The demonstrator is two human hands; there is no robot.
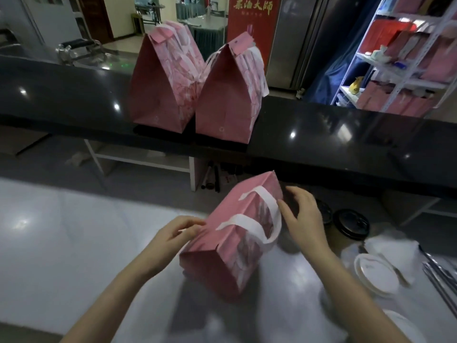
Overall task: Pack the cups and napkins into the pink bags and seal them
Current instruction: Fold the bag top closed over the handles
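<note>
A pink paper bag (230,246) with white ribbon handles stands tilted on the pale worktop (74,231) in front of me. My left hand (176,233) pinches the bag's folded top edge on its left side. On the bag's right side, my right hand (303,220) rests with spread fingers against the upper edge and a white handle. Two closed pink bags (160,80) (227,95) stand side by side on the black counter (333,134) behind. Black-lidded cups (351,224) sit to the right of my right hand. White napkins (393,251) lie at the far right.
A white plate (376,273) and metal utensils (440,280) lie at the right edge of the worktop. A white shelf rack (405,78) with more pink bags stands behind the counter at right. A red banner (253,26) hangs at the back.
</note>
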